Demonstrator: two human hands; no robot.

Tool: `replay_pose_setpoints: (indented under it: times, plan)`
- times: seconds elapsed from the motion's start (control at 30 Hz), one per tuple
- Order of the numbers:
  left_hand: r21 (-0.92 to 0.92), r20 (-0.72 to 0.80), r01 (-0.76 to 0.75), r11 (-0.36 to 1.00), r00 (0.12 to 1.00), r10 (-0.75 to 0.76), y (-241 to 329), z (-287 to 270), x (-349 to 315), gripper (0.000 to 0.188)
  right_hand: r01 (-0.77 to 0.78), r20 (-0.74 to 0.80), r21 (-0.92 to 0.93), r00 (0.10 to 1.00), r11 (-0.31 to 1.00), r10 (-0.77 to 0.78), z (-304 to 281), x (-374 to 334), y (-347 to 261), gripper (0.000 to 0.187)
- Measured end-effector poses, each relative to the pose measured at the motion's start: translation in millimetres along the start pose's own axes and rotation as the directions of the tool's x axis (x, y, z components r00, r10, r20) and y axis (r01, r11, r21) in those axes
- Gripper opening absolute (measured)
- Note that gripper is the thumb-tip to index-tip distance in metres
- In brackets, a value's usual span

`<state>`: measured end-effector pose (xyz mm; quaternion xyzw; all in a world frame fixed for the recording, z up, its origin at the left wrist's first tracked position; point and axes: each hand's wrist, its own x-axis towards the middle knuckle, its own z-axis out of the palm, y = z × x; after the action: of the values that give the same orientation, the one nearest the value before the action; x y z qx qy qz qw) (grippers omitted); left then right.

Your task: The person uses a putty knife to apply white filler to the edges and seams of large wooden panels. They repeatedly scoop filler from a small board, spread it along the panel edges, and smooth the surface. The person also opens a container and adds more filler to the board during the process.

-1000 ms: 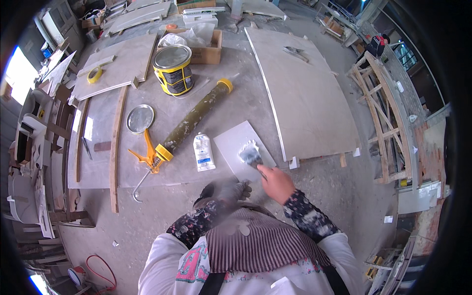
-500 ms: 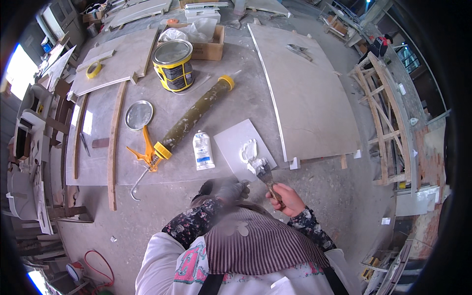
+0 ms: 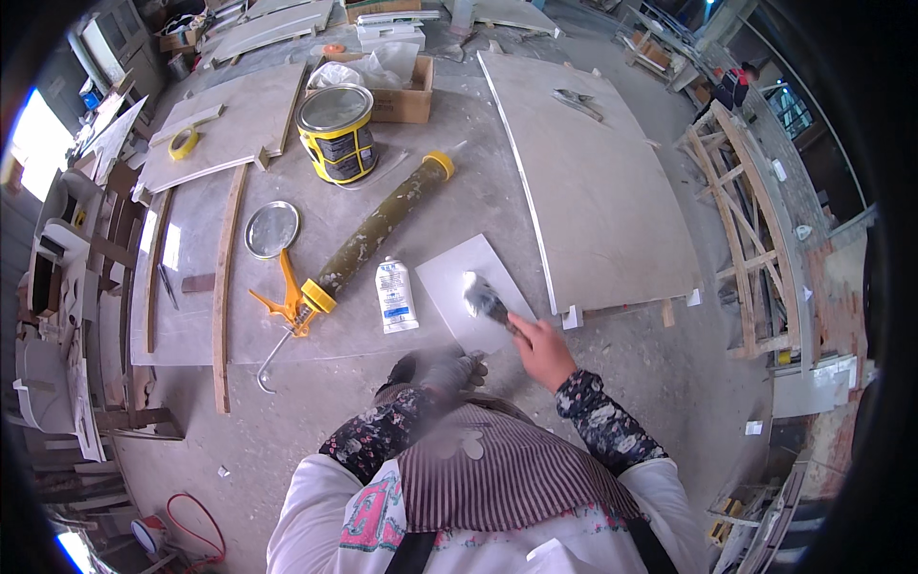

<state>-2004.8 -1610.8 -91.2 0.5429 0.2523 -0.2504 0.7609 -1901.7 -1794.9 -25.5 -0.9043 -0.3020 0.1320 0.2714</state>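
My bare right hand (image 3: 546, 354) is closed round the handle of a putty knife (image 3: 495, 308). The knife's blade lies on a small pale board (image 3: 449, 277), in a patch of white paste (image 3: 472, 284). At the board's near corner my left hand (image 3: 451, 370), in a grey glove, is closed on the edge; a smear in the picture blurs part of it. Left of the board lies a white tube (image 3: 395, 295) with a blue band. Beyond the tube stretches a long caulking gun (image 3: 384, 222) with an orange handle.
A yellow-and-black can (image 3: 337, 143) stands beside a cardboard box (image 3: 406, 100). A round metal lid (image 3: 273, 230) lies near the gun. To the right is a large slab (image 3: 602, 191) with scrapers (image 3: 579, 101) on it. A person (image 3: 734, 88) is at the far right.
My right hand has moved forward and up with the putty knife. Its blade now lies flatter, over the farther paste, and the nearer lump has gone. The left hand stays at the board's corner.
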Motion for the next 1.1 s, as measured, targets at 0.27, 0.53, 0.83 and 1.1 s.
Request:
replay_pose_setpoints:
  times: [0.27, 0.53, 0.83, 1.1]
  plan:
    - [-0.14, -0.082, -0.036, 0.989, 0.996, 0.025, -1, 7, 4, 0.02, 0.015, 0.081, -0.179, 0.997, 0.984, 0.0, -10, -47, 2, 0.047]
    - [-0.167, -0.098, -0.068, 0.984, 0.994, 0.052, 7, 9, -11, 0.022, 0.099, 0.123, -0.357, 0.991, 0.929, -0.058, -76, -59, -15, 0.04]
    - [-0.199, -0.014, -0.065, 0.978, 0.998, 0.063, -11, -4, 6, 0.022, -0.775, 0.685, 0.592, 0.629, 0.223, 0.367, -58, -56, -1, 0.02]
    - [0.012, -0.081, -0.016, 1.0, 0.997, 0.017, 0, -3, 4, 0.023, -0.677, 0.615, 0.735, 0.696, 0.053, 0.37, 4, 7, -15, 0.016]
